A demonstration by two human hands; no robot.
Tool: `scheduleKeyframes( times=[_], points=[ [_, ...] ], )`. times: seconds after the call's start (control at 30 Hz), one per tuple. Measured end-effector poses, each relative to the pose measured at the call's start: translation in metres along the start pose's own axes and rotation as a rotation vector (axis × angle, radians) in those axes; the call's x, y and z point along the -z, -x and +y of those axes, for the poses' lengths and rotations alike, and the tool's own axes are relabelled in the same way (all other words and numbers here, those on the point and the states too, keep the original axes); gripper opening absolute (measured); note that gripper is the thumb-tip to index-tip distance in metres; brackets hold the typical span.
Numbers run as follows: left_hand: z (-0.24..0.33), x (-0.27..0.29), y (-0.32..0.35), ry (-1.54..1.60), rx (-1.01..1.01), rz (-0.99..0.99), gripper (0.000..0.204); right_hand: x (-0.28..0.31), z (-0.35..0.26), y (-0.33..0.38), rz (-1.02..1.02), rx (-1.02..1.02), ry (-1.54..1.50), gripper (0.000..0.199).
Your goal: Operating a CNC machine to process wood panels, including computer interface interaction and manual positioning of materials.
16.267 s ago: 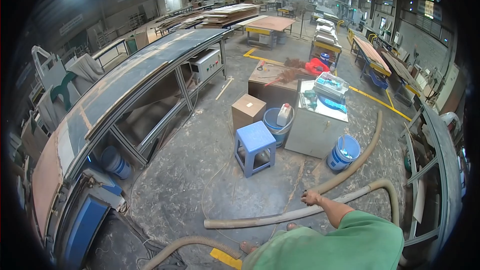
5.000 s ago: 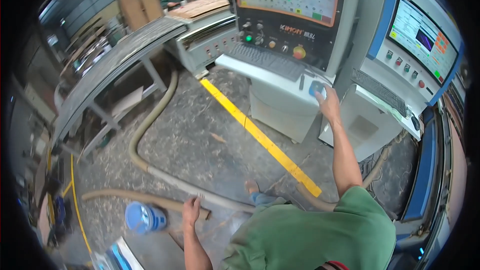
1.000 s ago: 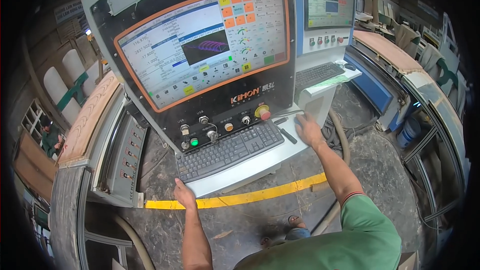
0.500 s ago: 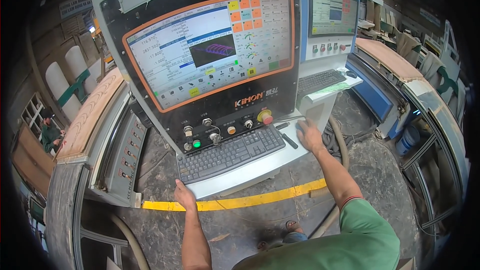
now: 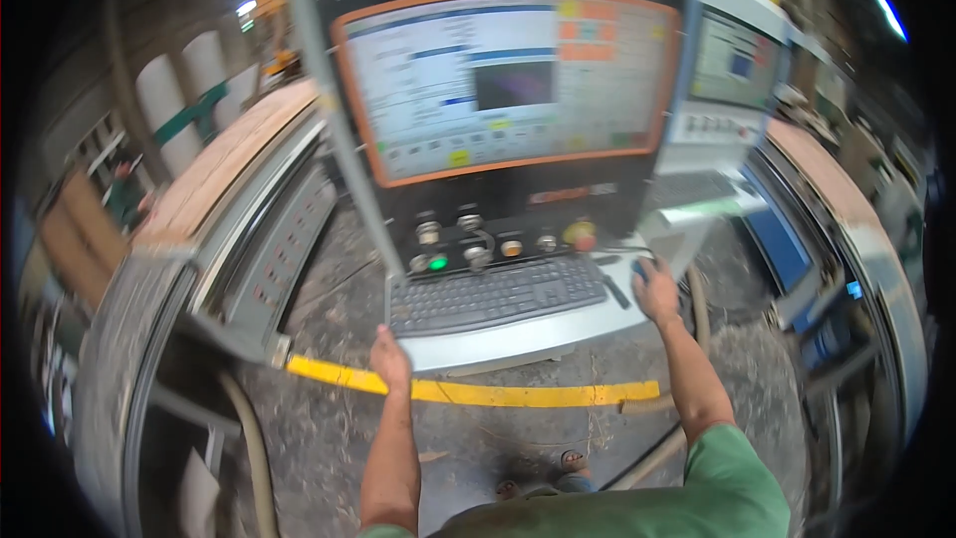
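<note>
The person stands at a big machine console with a wide screen (image 5: 508, 80). The right hand (image 5: 657, 289) lies on top of a small blue mouse (image 5: 642, 267) on the grey shelf (image 5: 518, 339), just right of the keyboard (image 5: 498, 294). Its fingers curl loosely over the mouse and cover most of it. The left hand (image 5: 390, 359) rests at the near left corner of the shelf, fingers bent down over the edge. Round buttons (image 5: 468, 239) sit between keyboard and screen. A yellow line (image 5: 478, 394) runs across the floor below.
</note>
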State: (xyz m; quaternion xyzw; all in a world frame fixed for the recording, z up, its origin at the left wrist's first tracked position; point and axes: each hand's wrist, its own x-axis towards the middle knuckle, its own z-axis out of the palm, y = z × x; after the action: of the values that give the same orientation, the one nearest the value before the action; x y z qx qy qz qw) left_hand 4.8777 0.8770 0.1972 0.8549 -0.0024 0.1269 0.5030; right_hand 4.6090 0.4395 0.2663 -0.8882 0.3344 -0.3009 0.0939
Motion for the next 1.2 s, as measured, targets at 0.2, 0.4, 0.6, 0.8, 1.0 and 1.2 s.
scheduleKeyframes(
  times=[0.2,0.4,0.6,0.8,1.0,1.2],
  points=[
    [0.010,-0.006,0.005,-0.008,0.081,0.060,0.065,0.006,0.004,0.004,-0.004,0.065,0.058,0.041],
    [0.032,0.008,0.012,0.043,0.177,-0.071,0.066,0.000,0.010,0.002,0.000,0.069,0.069,0.044],
    [0.035,0.007,0.010,0.093,0.226,-0.068,0.064,-0.010,0.027,-0.003,0.012,0.120,0.082,0.043],
    [0.026,0.006,0.010,0.092,0.270,-0.067,0.064,-0.014,0.015,-0.002,0.014,0.129,0.084,0.041],
    [0.035,0.014,0.013,0.113,0.278,-0.077,0.062,-0.014,0.019,-0.004,-0.013,0.134,0.112,0.043],
    [0.033,0.016,0.010,0.139,0.270,-0.105,0.061,-0.019,0.035,-0.009,0.003,0.169,0.114,0.044]
  ],
)
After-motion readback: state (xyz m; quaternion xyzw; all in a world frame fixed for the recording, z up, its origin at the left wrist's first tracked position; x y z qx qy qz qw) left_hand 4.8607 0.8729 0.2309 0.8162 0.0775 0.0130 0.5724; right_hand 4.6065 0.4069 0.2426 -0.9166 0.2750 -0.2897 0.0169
